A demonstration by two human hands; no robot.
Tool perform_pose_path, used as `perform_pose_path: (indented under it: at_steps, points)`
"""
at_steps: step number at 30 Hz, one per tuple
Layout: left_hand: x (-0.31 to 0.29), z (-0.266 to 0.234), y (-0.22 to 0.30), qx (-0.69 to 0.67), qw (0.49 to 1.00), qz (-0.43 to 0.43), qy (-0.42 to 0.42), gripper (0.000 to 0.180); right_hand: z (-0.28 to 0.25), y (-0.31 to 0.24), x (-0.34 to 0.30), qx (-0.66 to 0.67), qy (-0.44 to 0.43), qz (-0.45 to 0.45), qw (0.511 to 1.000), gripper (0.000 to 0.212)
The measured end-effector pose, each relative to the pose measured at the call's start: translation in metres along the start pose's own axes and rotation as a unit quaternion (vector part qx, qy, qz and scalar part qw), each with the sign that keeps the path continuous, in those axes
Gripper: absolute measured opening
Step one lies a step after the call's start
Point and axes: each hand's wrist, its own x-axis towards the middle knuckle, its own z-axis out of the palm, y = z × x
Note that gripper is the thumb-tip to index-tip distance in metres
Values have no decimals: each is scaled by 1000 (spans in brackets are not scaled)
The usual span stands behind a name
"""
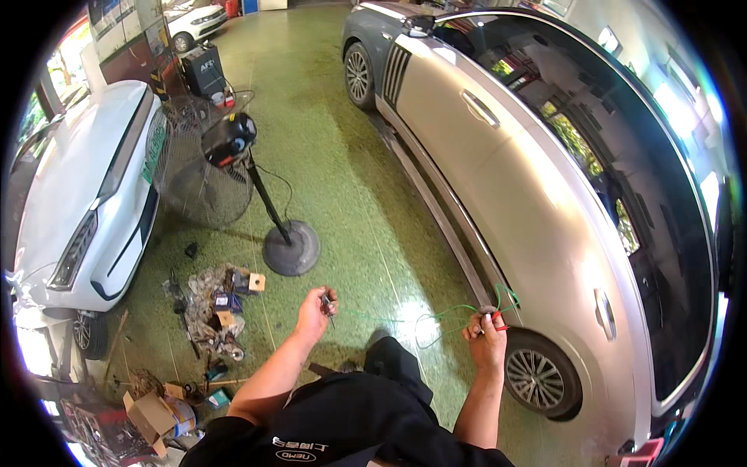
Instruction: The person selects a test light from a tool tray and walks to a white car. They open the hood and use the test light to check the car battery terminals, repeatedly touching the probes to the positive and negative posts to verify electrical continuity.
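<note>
My left hand (313,313) is closed on a small, dark, slim tool (327,305), whose thin tip points down past the fingers. I cannot make out its exact kind. A thin green wire (418,331) stretches across from near that hand and loops in the air beside my right hand (485,341). Red handles (499,317) stick out of the right hand's closed fingers, along with a round greyish part; the fingers partly cover both. More green wire curls just above this hand. The right hand is beside the gold car (498,179), over its sill near the rear wheel (542,375).
A pedestal fan (292,247) stands ahead on the left, its cord on the green floor (311,78). Beyond it is a white car (85,187). Boxes and plastic wrapping (204,300) lie on the floor at left, with an open cardboard box (149,419) nearer me.
</note>
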Motion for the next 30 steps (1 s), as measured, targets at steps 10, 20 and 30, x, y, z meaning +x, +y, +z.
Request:
perform_pose_path:
  at_steps: [10,20,30]
  points:
    - [300,68,169,70,969,219,84,33,68,62,457,-87,-57,120,987,17]
    - [548,55,332,62,897,390,200,35,280,145,840,-385,-271,113,875,25]
    - [844,84,599,319,867,338,180,28,218,325,1162,-683,-120,106,712,38]
